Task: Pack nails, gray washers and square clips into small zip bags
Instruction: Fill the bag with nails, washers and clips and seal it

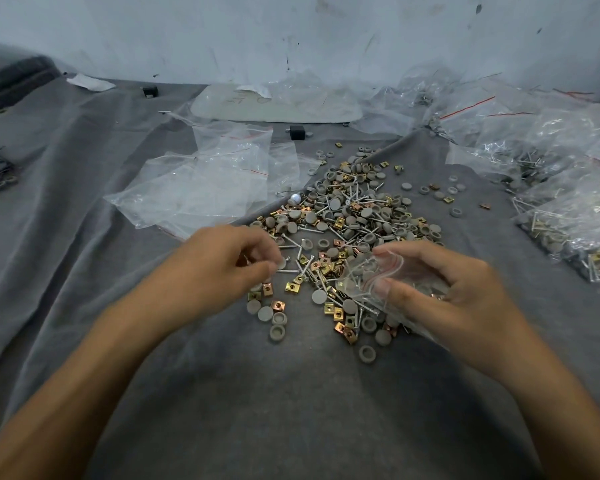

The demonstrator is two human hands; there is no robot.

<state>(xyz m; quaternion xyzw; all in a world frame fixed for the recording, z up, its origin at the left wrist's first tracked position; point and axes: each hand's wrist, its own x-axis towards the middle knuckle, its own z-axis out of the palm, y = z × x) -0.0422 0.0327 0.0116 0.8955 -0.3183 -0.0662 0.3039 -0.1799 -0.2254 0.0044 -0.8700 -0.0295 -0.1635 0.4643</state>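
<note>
Presently left hand (222, 263) pinches one washer (282, 262), right hand (447, 294) grips one bag (361, 280).

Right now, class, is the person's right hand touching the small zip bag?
Touching. The head view shows the right hand holding the small zip bag, with the thumb pressed on the plastic and the fingers curled round the bag's far side.

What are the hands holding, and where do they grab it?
The right hand pinches a small zip bag by its red-striped mouth. The left hand seems to pinch a gray washer by its rim, though it is blurred.
</note>
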